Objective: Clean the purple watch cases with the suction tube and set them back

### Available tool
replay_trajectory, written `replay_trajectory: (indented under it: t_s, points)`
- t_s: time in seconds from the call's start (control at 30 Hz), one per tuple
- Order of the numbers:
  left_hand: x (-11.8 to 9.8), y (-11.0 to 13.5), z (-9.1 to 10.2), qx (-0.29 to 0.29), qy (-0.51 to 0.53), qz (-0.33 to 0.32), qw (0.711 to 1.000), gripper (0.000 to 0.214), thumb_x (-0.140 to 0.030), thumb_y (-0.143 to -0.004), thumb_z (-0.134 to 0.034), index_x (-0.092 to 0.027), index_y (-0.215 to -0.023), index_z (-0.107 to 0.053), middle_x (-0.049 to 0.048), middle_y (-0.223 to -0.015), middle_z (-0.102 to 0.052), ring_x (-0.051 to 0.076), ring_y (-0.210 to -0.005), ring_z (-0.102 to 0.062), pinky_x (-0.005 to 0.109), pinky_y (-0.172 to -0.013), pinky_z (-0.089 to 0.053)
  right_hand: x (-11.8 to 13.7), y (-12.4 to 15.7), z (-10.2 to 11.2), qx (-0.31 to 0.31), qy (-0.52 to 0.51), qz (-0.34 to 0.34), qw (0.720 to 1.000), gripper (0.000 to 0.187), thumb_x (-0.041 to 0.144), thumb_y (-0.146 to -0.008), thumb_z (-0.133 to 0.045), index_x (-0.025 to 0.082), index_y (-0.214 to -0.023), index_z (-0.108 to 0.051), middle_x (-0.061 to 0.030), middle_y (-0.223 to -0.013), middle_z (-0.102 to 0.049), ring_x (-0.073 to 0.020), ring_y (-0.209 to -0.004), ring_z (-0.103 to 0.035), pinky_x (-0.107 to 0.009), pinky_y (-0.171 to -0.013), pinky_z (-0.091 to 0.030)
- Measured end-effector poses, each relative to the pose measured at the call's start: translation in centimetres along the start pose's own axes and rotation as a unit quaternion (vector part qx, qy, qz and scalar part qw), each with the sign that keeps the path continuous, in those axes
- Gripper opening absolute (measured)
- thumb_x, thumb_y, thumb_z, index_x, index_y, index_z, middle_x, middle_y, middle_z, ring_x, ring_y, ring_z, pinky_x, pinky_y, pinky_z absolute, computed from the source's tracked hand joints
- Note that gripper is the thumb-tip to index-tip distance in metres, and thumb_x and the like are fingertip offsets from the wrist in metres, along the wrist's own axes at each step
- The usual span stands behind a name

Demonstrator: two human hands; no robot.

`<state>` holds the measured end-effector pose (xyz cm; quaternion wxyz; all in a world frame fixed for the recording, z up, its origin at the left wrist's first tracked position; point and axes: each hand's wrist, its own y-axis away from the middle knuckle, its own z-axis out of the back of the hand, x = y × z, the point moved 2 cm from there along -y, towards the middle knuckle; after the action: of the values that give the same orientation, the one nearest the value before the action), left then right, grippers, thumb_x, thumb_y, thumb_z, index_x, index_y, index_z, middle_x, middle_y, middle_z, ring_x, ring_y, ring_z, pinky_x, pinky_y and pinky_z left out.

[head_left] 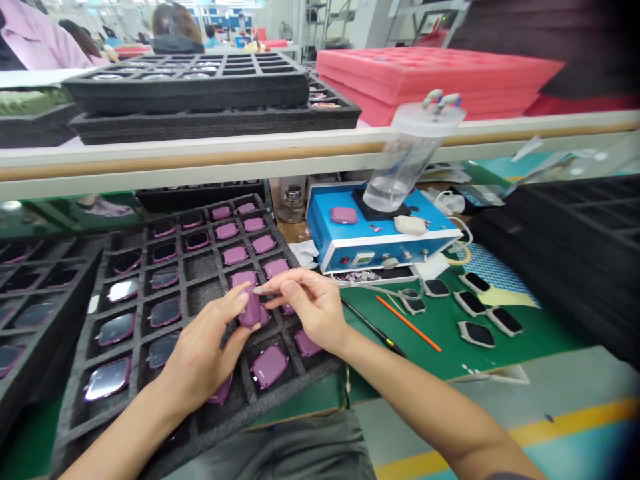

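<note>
My left hand [207, 340] grips a purple watch case [253, 310] between thumb and fingers, holding it tilted above a black foam tray [200, 293]. Close against its upper edge, my right hand [313, 307] is closed in a pinch. A small pale tip [258, 290] shows at those fingertips, too small to name. Purple cases like the one in my hand, such as this loose case [270, 365], fill the tray's right-hand compartments. Its left-hand compartments hold watch cases with dark glossy screens [116, 328].
A blue control box [325, 233] stands behind my right hand, bearing a clear cylinder [400, 160]. Several pale-framed watch cases [476, 333], an orange stick [409, 324] and a black pen-like tool [373, 327] lie on the green mat. A shelf [225, 157] above carries black trays and red foam [365, 87].
</note>
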<state>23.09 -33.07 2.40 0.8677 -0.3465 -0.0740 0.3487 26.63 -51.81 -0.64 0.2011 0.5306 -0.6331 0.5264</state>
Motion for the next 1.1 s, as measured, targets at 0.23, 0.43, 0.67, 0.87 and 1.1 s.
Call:
replay_trajectory:
  t_s: [0.23, 0.43, 0.67, 0.87, 1.1]
  points:
    - [0.0, -0.2, -0.1, -0.011, 0.001, -0.016, 1.0, 0.043, -0.012, -0.088, -0.068, -0.008, -0.129, -0.056, 0.0145, -0.133, -0.065, 0.013, -0.126, -0.064, 0.018, -0.112, -0.048, -0.3, 0.0, 0.2, 0.001, -0.008, -0.011, 1.0, 0.022, 0.035, -0.099, -0.063, 0.015, -0.099, -0.072, -0.0072, -0.096, -0.073, -0.0229, -0.096, -0.075, -0.033, -0.076, -0.067]
    - [0.0, 0.0, -0.1, -0.007, 0.003, -0.017, 1.0, 0.047, -0.01, -0.087, -0.068, -0.009, -0.132, -0.054, 0.0143, -0.135, -0.064, 0.013, -0.128, -0.062, 0.019, -0.113, -0.048, -0.3, 0.0, 0.1, -0.001, -0.006, -0.017, 1.0, 0.025, 0.038, -0.099, -0.063, 0.014, -0.098, -0.071, -0.0079, -0.097, -0.073, -0.0232, -0.096, -0.075, -0.034, -0.076, -0.067]
    - [0.1, 0.1, -0.1, 0.003, 0.019, 0.001, 1.0, 0.054, -0.009, -0.086, -0.069, -0.014, -0.137, -0.052, 0.0121, -0.139, -0.062, 0.014, -0.131, -0.061, 0.02, -0.115, -0.047, -0.3, 0.0, 0.2, 0.002, -0.007, -0.03, 1.0, 0.03, 0.043, -0.097, -0.064, 0.014, -0.097, -0.07, -0.0081, -0.096, -0.073, -0.0232, -0.096, -0.074, -0.034, -0.076, -0.067]
    - [0.3, 0.0, -0.3, 0.008, 0.055, 0.058, 0.997, 0.064, -0.013, -0.089, -0.064, -0.022, -0.148, -0.041, 0.0102, -0.142, -0.06, 0.014, -0.13, -0.061, 0.024, -0.114, -0.051, 0.4, -0.2, -0.2, -0.012, -0.002, -0.011, 1.0, 0.033, 0.048, -0.096, -0.064, 0.016, -0.096, -0.069, -0.0075, -0.096, -0.073, -0.0203, -0.092, -0.074, -0.033, -0.078, -0.066]
    - [0.6, -1.7, 0.5, -0.039, 0.361, 0.346, 0.865, 0.07, -0.035, -0.084, -0.073, -0.018, -0.145, -0.042, 0.017, -0.151, -0.049, 0.019, -0.125, -0.065, 0.028, -0.104, -0.057, 0.5, -0.5, -0.3, -0.073, 0.027, 0.027, 0.997, 0.04, 0.052, -0.096, -0.063, 0.013, -0.099, -0.067, -0.0109, -0.099, -0.073, -0.0185, -0.087, -0.075, -0.026, -0.072, -0.062]
